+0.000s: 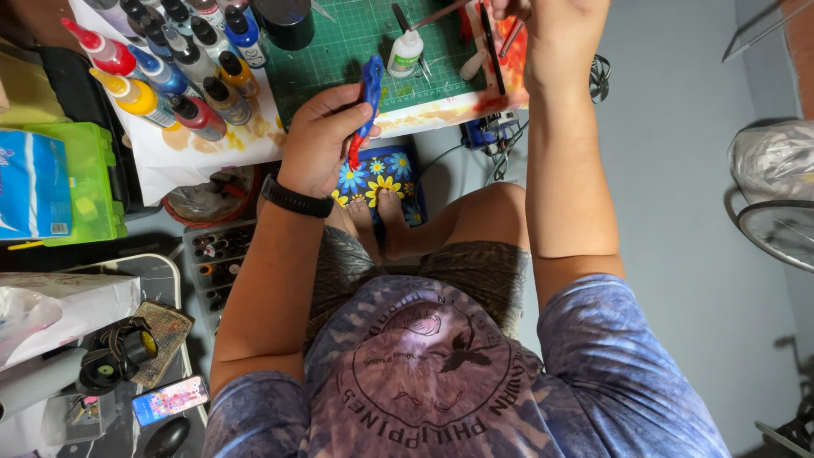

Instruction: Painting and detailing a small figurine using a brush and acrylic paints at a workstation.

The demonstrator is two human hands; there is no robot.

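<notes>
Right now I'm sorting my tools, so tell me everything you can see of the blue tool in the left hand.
The blue tool is slim and elongated, plastic-looking, with a bright blue body and a red tip at its lower end. It stands nearly upright in view, blue end over the edge of the green cutting mat, red tip pointing down toward the flowered cloth. The left hand pinches its middle between thumb and fingers. Its exact kind cannot be told.

I sit over a pale grey floor (678, 195). A worktable (212, 148) covered in white paper stands ahead, a small cluttered side table (165, 267) sits left, and a bicycle wheel (776, 229) leans right.
</notes>
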